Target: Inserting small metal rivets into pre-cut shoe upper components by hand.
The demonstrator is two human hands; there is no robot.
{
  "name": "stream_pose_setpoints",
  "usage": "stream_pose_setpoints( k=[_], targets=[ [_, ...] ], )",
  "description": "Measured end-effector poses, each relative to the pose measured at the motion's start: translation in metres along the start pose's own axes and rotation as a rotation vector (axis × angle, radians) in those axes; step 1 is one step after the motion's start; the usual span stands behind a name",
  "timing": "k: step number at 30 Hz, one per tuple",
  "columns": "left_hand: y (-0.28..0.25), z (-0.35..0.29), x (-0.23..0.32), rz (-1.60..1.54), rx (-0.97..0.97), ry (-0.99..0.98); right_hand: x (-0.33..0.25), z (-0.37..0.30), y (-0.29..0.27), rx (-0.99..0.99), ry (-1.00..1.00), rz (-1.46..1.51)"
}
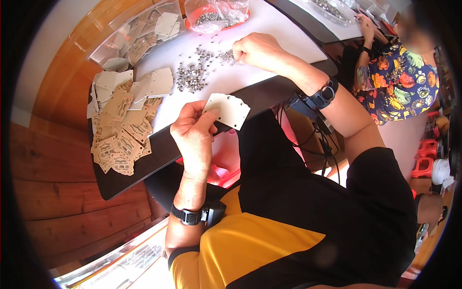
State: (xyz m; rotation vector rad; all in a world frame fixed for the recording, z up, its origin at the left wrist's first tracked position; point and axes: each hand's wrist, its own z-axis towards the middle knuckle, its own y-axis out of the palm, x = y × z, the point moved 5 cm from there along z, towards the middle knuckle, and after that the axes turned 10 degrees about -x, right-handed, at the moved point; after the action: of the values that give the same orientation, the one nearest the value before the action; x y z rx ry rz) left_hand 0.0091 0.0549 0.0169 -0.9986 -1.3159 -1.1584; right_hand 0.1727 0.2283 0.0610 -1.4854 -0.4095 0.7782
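My left hand (193, 134) pinches a white card (228, 111) between thumb and fingers, just off the table's near edge. The card is fan-shaped, with small dark holes or studs along its border. Over the white table surface, my right hand (261, 51) has its fingers curled together beside a few loose silvery pieces (226, 57); what they hold, if anything, is hidden. Between the hands and farther back lies a scattered heap of small metal studs (191, 76). White cards (155, 86) and printed brown cards (122, 132) are piled at the left.
Behind the card pile stands a clear plastic box (144, 38) with more cards. A red basin (192, 25) lined with a plastic bag holds more metal pieces. Another person in a flowered top (397, 82) works at the table on the right. Black cables (325, 144) hang below the table.
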Motion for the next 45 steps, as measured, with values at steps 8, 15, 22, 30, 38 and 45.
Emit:
stream_pose_setpoints(
  k=[8,15,22,30,38,45],
  targets=[
    [-0.001,0.0,-0.003,-0.019,-0.002,0.018,-0.004,-0.004,0.009,0.084,-0.12,-0.138],
    [0.0,0.003,-0.005,-0.046,0.038,0.023,-0.06,-0.042,-0.001,0.141,-0.319,0.255],
    [0.001,0.004,-0.003,-0.037,0.036,0.009,-0.089,-0.046,0.015,0.24,-0.427,0.327],
    [0.001,0.004,-0.005,0.006,0.031,0.036,-0.092,-0.048,0.022,0.268,-0.404,0.414],
    [0.002,0.002,-0.008,0.025,0.038,0.125,-0.083,-0.041,0.031,0.023,-0.221,0.838],
    [0.002,0.001,-0.007,0.038,0.034,0.117,-0.084,-0.045,0.028,0.047,-0.303,0.891]
  ],
)
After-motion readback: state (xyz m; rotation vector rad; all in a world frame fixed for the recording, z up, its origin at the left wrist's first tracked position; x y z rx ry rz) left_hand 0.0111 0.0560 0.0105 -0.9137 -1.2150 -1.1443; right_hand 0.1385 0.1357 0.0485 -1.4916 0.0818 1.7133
